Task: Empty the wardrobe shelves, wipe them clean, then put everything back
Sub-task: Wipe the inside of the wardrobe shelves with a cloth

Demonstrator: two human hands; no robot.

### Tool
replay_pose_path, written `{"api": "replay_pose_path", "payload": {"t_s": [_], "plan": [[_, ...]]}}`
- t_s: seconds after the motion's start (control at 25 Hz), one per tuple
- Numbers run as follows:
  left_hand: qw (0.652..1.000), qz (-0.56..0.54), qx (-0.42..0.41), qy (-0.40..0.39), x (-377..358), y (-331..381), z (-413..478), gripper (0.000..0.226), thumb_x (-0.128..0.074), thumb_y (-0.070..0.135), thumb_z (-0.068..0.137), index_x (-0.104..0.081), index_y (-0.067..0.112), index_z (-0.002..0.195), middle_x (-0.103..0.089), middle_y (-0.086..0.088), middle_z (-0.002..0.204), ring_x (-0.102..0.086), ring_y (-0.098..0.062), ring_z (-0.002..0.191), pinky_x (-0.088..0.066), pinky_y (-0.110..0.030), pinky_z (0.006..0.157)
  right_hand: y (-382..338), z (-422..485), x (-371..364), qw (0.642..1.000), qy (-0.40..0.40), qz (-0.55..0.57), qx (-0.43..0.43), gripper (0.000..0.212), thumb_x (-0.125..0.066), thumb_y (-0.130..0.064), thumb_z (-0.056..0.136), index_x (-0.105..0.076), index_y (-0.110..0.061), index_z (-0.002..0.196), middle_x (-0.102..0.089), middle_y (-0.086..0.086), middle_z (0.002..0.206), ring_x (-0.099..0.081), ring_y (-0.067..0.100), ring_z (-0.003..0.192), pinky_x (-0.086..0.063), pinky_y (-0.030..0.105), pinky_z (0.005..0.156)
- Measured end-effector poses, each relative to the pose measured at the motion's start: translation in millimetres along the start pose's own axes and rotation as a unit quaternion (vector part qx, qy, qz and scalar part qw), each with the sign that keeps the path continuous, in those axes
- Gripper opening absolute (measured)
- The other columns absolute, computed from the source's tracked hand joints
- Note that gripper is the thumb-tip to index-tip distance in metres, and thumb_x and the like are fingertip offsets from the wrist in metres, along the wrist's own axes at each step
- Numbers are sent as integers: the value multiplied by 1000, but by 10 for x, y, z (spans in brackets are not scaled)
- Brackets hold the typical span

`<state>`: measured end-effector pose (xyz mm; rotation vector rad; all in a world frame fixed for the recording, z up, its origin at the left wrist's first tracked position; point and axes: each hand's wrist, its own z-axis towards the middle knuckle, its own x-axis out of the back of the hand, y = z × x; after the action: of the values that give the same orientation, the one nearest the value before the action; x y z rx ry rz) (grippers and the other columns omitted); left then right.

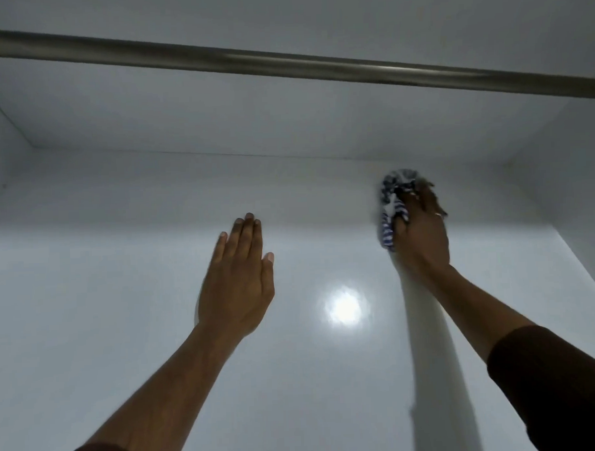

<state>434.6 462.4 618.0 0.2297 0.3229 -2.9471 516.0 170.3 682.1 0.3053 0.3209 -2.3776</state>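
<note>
Interior of a white, glossy wardrobe compartment, seen from the head camera looking into it. A round brushed-metal hanging rail crosses the upper part of the view from the left edge down toward the right edge, in front of the pale top panel. The back panel meets the top panel along a thin dark seam, and the side walls close the space at left and right. A bright round reflection of a light sits on the glossy surface between the two forearms.

The left hand is open and flat, fingers straight and held together, thumb slightly apart, the back of the hand toward the camera; it holds nothing. Whether the palm touches the white surface cannot be told.

The right hand is closed on a crumpled blue-and-white striped cloth, which bulges out above and to the left of the fingers. The cloth lies against the white panel high on the right side of the compartment, near the right wall and below the seam. A paler streak runs along the surface beneath the right forearm. Dark sleeves cover both arms at the lower corners. The right fingertips are blurred.
</note>
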Motion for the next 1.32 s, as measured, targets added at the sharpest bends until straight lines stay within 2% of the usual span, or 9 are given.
{"api": "replay_pose_path", "payload": {"t_s": [0.16, 0.36, 0.44, 0.52, 0.6, 0.88, 0.96, 1.12, 1.32], "plan": [[1000, -3, 4, -1, -22, -6, 4, 63, -16, 37, 105, -21, 5, 159, -20, -10, 166, -18, -22, 155, -19, -43, 126, -758, -272, -57, 985, -15, 118, 124, 40, -48, -22, 72, -70, -16, 105, -68, 6, 114, -62, 29, 110, -47, 46, 99], [999, -37, -19, -8, -5, -79, 10, 64, -21, 32, 100, -26, 6, 158, -25, -10, 165, -19, -22, 154, -16, -42, 126, -1072, -624, -265, 927, -94, 41, 361, 56, -49, -35, 90, -53, -18, 144, -50, 8, 149, -40, 26, 141, -28, 42, 119], [1000, -28, -1, -12, 1, -62, 13, 63, -17, 36, 104, -20, 7, 160, -18, -7, 167, -15, -19, 155, -14, -41, 127, -567, -447, -138, 960, -33, 18, 276, 57, -44, -37, 89, -55, -19, 142, -50, 7, 150, -41, 27, 140, -32, 44, 116], [1000, -14, 6, -10, -2, -19, 6, 63, -15, 37, 105, -19, 6, 160, -18, -8, 168, -15, -20, 155, -14, -42, 127, -112, -320, 29, 997, 31, -2, 69, 62, -35, -36, 83, -56, -18, 139, -50, 8, 148, -43, 30, 137, -38, 48, 110], [1000, -5, 5, -6, -11, 2, 0, 63, -15, 36, 105, -19, 4, 159, -19, -10, 167, -16, -22, 155, -16, -43, 126, -95, -321, 35, 998, 60, -29, -22, 61, -32, -34, 83, -56, -18, 136, -50, 8, 146, -44, 31, 135, -39, 49, 108], [998, -30, 13, -57, 142, 75, 23, 59, -24, 26, 106, -18, 3, 160, -15, -13, 168, -14, -27, 156, -12, -45, 126, -915, -1274, -18, 939, -95, 52, 326, 53, -41, -28, 94, -50, -19, 146, -40, 6, 157, -27, 23, 149, -24, 45, 120], [997, -65, 25, -39, 278, 207, -178, 56, -27, 26, 108, -22, 4, 159, -19, -12, 167, -16, -26, 155, -13, -47, 126, -540, -1195, 63, 963, -47, 41, 263, 51, -42, -29, 95, -51, -23, 145, -42, 0, 156, -24, 18, 151, -25, 43, 120], [993, -91, 24, -66, 406, 466, -977, 60, -18, 34, 106, -18, 9, 161, -14, -5, 169, -9, -21, 156, -12, -47, 127, 74, -1078, 344, 999, 15, 28, -41, 65, -47, -23, 81, -46, -20, 146, -37, 0, 158, -30, 22, 147, -31, 46, 116], [997, -44, 20, -56, 318, 575, -1288, 59, -22, 29, 106, -14, 8, 161, -11, -8, 169, -7, -23, 157, -13, -46, 127, -622, -1671, 157, 979, -75, 29, 188, 62, -33, -41, 96, -39, -16, 153, -33, 10, 160, -23, 30, 151, -19, 52, 121]]}}
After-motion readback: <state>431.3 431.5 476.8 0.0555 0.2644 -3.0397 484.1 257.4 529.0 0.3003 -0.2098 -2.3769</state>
